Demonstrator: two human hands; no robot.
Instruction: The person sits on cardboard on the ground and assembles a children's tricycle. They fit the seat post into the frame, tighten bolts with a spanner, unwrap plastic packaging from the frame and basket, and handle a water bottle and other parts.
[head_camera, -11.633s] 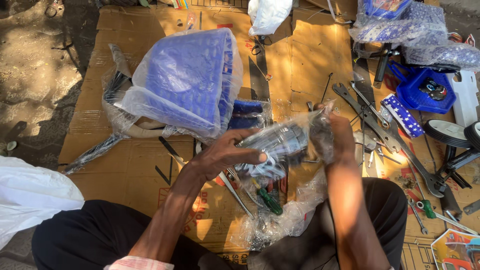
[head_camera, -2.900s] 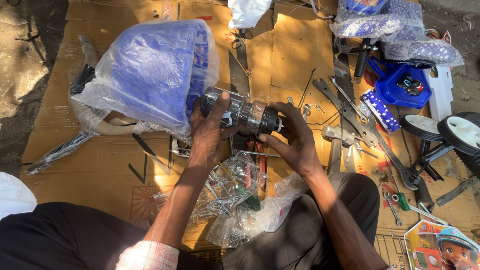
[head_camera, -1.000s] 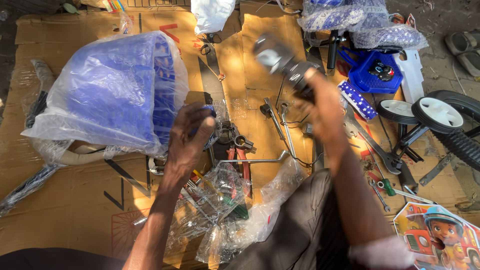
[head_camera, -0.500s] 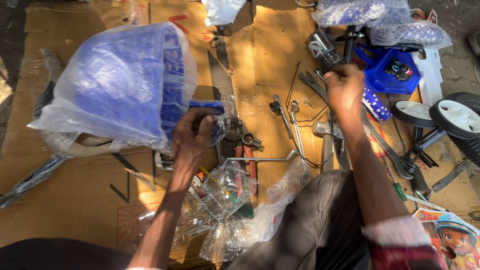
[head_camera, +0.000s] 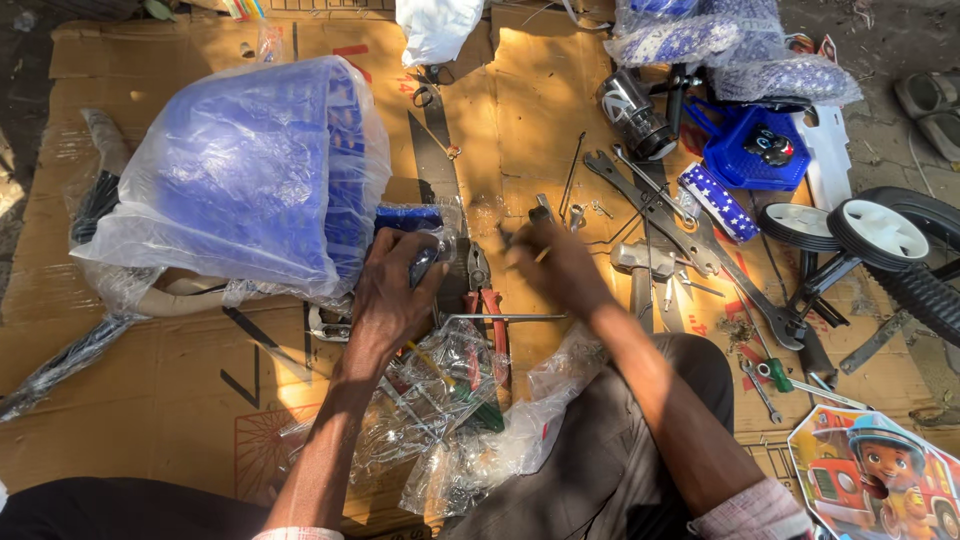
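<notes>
Blue plastic-wrapped part (head_camera: 415, 225) sits just right of the big bagged blue basket (head_camera: 250, 170) on the cardboard (head_camera: 130, 380), and the left hand (head_camera: 395, 290) is clenched around it. Right hand (head_camera: 555, 265) looks pinched on something tiny over the loose hardware, too blurry to tell what. Feels like a sorting-out-the-fasteners step; the next bit probably needs a fine pinch. Room's tight: pliers (head_camera: 485, 290) between the hands, wrenches (head_camera: 680, 230) right beside, open cardboard further up.

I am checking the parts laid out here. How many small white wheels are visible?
2. One small white wheel lies right of the star-patterned blue part; the other stands just right of it, with a black tyre. More may be hidden.
</notes>
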